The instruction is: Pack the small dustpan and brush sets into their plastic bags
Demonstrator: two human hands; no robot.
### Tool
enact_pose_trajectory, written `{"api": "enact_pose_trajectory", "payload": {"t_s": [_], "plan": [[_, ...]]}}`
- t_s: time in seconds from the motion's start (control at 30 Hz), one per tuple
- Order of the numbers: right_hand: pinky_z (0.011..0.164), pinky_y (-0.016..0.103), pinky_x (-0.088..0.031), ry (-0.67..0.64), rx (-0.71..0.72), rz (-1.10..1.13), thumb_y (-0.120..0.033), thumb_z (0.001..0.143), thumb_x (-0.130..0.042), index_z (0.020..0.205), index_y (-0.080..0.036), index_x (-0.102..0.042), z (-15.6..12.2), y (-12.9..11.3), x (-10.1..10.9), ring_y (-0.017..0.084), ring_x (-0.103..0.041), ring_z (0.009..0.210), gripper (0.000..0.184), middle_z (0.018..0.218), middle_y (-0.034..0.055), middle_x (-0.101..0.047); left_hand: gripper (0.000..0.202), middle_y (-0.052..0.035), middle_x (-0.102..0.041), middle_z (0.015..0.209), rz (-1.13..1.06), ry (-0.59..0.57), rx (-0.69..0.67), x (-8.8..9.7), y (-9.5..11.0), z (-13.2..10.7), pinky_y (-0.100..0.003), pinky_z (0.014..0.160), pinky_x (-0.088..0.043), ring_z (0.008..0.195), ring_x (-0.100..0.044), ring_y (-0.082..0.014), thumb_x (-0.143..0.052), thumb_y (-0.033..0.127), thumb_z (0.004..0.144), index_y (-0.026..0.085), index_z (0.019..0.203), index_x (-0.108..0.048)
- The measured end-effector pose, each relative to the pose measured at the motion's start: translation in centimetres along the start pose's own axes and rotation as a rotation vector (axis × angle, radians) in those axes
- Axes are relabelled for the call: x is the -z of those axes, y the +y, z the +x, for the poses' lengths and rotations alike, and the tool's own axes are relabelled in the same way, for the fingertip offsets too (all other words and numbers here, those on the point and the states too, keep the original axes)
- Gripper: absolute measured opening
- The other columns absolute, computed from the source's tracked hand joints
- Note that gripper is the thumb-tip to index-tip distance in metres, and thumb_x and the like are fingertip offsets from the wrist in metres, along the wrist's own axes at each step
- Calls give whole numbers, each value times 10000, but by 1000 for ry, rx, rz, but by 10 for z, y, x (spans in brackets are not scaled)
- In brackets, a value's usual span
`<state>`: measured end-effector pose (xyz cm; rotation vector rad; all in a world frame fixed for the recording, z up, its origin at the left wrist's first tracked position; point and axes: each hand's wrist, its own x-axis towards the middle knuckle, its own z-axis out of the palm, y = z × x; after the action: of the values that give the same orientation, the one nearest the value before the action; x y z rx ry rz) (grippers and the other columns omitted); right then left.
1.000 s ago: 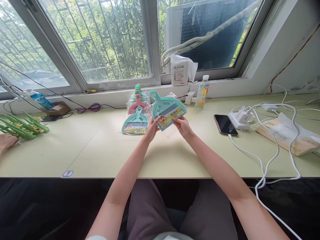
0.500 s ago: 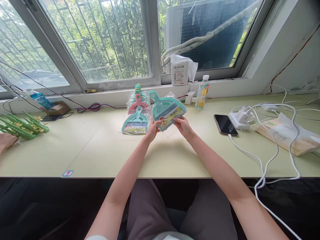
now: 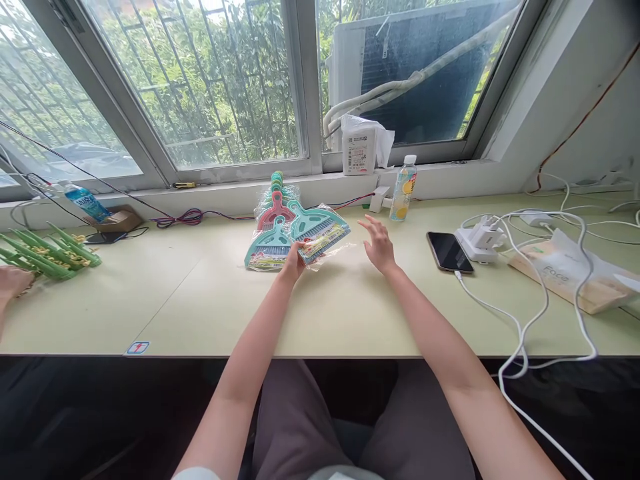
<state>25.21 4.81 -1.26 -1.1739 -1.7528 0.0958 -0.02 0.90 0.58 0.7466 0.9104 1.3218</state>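
Note:
My left hand (image 3: pixel 294 259) grips the lower corner of a teal mini dustpan-and-brush set (image 3: pixel 316 229) in clear wrapping, held low over the pale green desk (image 3: pixel 200 300). To its left lies a stack of similar wrapped sets (image 3: pixel 271 230), teal and pink. My right hand (image 3: pixel 379 245) hovers to the right of the held set with its fingers spread and nothing in it.
A phone (image 3: pixel 449 251), a white charger (image 3: pixel 481 237) and trailing white cables (image 3: pixel 530 313) lie at the right beside a tissue pack (image 3: pixel 570 275). A drink bottle (image 3: pixel 403 189) and a white box (image 3: pixel 359 148) stand by the window. Another person's hand (image 3: pixel 11 281) and green clips (image 3: pixel 45 250) are at far left.
My right hand has let go of the teal set and moved right, opening. My left hand has lowered the set and tilted it flatter, closer to the stack.

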Motion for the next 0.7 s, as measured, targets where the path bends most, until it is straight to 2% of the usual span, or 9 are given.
{"api": "enact_pose_trajectory", "payload": {"t_s": [0.03,0.1,0.23,0.3,0.47,0.6,0.7], "plan": [[971,527,-493,-15,43,-24,-133,823,-573,1303,-317,-559,0,1,-1,308,-449,1317,514,1471,38,-455,416,-125,-692,985,-16,4,0,1,0,1,-256,568,-559,807,-714,-234,-530,242,741,121,1139,-514],[991,538,-472,-30,85,-19,-185,824,-620,1268,-328,-594,1,0,-5,307,-451,1301,467,1466,29,-456,401,-110,-693,972,-40,15,-3,3,0,2,-249,573,-560,816,-712,-226,-534,231,733,132,1121,-523],[1003,536,-445,54,67,65,-309,870,-612,987,-300,-741,3,-4,-10,295,-498,1227,175,1358,46,-554,375,-126,-691,981,-49,-32,14,3,0,-1,-272,603,-581,848,-714,-240,-502,205,741,104,1101,-527],[979,517,-460,109,33,139,-353,880,-598,902,-280,-756,3,-8,-10,283,-527,1183,175,1279,61,-609,395,-140,-690,1008,-27,-89,40,2,0,-2,-288,611,-589,861,-718,-255,-494,196,750,96,1132,-510],[824,409,-526,163,-73,343,-401,848,-623,838,-234,-742,4,-14,-6,252,-602,1058,205,1085,80,-697,423,-172,-687,1026,82,-222,130,2,-1,-5,-301,635,-604,852,-725,-269,-525,188,786,71,1188,-464],[778,378,-527,219,-123,363,-412,833,-628,829,-211,-728,3,-14,-6,238,-634,987,225,1028,90,-707,469,-162,-680,1071,150,-296,132,0,-3,-7,-346,691,-617,870,-724,-268,-532,198,812,100,1256,-417],[760,364,-524,238,-91,324,-409,848,-605,824,-210,-713,2,-14,-7,233,-637,969,227,1003,85,-710,529,-153,-665,1120,195,-305,116,-2,-3,-9,-360,706,-616,873,-725,-266,-550,199,814,137,1303,-357]]}}
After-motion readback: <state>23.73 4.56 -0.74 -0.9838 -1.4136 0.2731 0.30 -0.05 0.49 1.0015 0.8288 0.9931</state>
